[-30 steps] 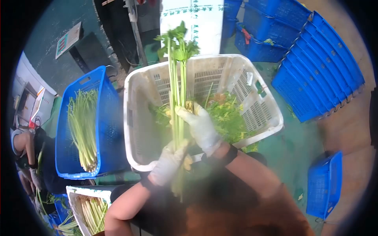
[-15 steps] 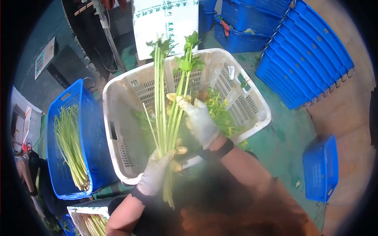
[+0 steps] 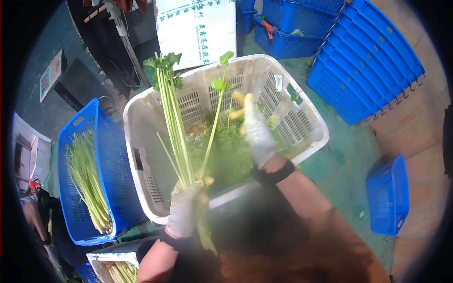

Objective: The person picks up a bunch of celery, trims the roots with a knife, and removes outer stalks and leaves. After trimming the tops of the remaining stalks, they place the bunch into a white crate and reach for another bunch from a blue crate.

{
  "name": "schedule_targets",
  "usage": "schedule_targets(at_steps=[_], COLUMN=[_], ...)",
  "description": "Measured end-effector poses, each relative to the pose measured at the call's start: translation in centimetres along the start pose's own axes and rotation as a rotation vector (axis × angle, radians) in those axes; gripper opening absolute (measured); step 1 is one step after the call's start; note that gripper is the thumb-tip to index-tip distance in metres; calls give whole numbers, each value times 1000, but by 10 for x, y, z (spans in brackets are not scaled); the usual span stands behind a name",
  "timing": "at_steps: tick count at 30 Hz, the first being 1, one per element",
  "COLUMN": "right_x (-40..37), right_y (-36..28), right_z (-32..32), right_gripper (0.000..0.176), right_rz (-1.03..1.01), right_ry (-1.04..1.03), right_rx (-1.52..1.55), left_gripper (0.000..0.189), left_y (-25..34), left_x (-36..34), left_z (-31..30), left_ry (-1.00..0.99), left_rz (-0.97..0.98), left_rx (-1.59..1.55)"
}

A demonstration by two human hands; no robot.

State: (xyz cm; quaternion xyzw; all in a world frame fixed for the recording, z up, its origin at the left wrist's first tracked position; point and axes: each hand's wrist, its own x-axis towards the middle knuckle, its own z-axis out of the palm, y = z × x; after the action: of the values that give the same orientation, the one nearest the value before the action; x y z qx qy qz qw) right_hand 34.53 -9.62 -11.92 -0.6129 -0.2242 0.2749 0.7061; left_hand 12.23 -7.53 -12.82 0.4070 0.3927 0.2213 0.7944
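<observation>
Left hand (image 3: 185,210) grips the celery bunch (image 3: 178,137), stalks aimed at eleven o'clock; right hand (image 3: 258,134), fingers spread empty, at two o'clock.

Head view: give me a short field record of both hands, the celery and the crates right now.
left hand: gloved, clenched round the lower stalks of the celery bunch, which is held upright
right hand: gloved, open, fingers spread, blurred, above the white crate, holding nothing
white crate contents: leafy green scraps
blue crate: on the left, trimmed stalks laid lengthwise inside
crate stack: blue, nested, upper right
</observation>
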Motion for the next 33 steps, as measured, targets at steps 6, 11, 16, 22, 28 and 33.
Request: schedule_targets(at_steps=[6,11,16,22,28,33], right_x=[40,51,38,42,33,39], right_y=[-50,-51,-35,-16,-52,-43], right_z=[-51,-71,-69,-61,-64,-62], right_gripper=[60,65,50,42,72,89], right_rz=[-170,73,117,-690,-105,-466], right_ry=[-513,-760,-755,-193,-516,-445], right_rx=[-379,-207,-54,-874,-100,-247], left_gripper=[30,32,25,24,22,16], left_y=[-2,-4,-2,-1,-4,-2], left_x=[-9,-16,-14,-12,-13,-14], left_z=[-17,-23,-21,-19,-22,-18], left_ry=[-43,-97,-96,-70,-46,-31], left_rz=[-14,-28,-13,3,-4,8], left_rx=[57,63,141,123,129,179])
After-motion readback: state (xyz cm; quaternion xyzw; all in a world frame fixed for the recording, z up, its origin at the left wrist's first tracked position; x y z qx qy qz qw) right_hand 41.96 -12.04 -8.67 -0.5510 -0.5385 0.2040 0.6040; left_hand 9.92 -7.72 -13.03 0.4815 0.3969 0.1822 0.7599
